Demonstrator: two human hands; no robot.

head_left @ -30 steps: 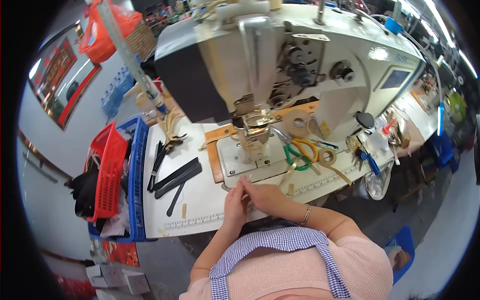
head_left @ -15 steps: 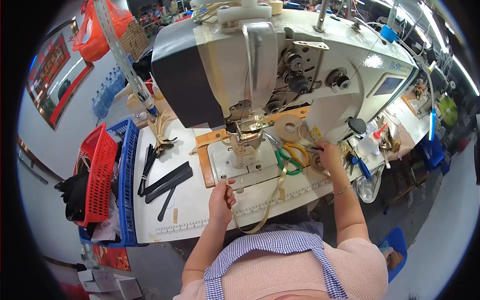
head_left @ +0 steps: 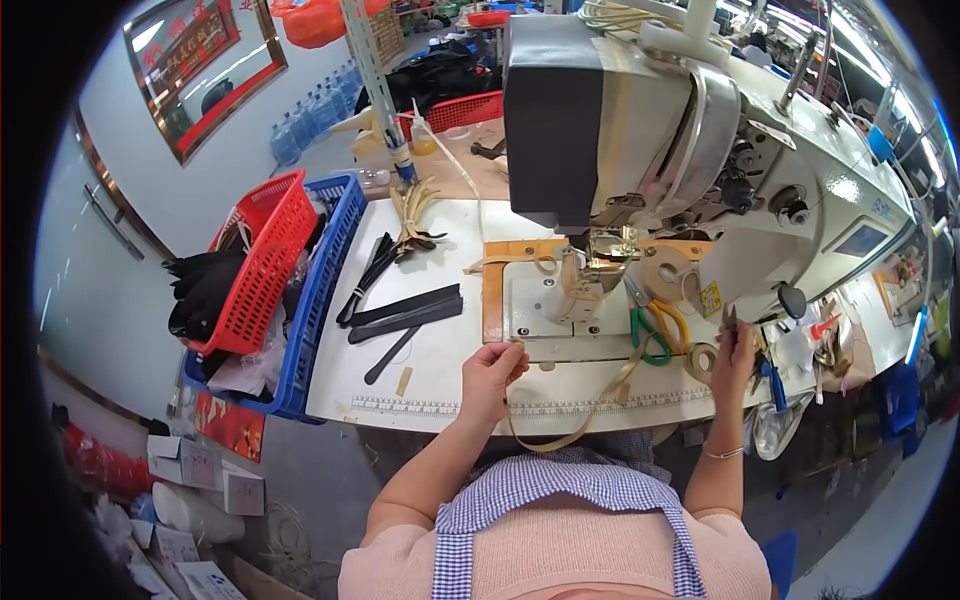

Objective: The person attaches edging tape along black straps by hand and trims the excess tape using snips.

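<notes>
My left hand (head_left: 492,380) pinches the end of a beige strip (head_left: 560,441) at the table's front, left of the sewing machine's (head_left: 570,300) plate. The strip loops down over the table edge and back up toward the green and yellow scissors (head_left: 655,330). My right hand (head_left: 733,360) holds small dark snips (head_left: 729,315), points up, beside a tape roll (head_left: 700,362). Another beige roll (head_left: 668,272) lies behind the scissors. Black strips (head_left: 405,312) lie to the left.
A red basket (head_left: 262,265) with black pieces sits over a blue basket (head_left: 335,260) at the left. A ruler tape (head_left: 440,407) runs along the table's front. A glue bottle (head_left: 795,345) and a blue-handled tool (head_left: 776,385) are at the right. A metal post (head_left: 372,85) stands behind.
My hands have parted; my right hand went to the right and took up the snips, now raised. The strip hangs in a loop. The view has swung left.
</notes>
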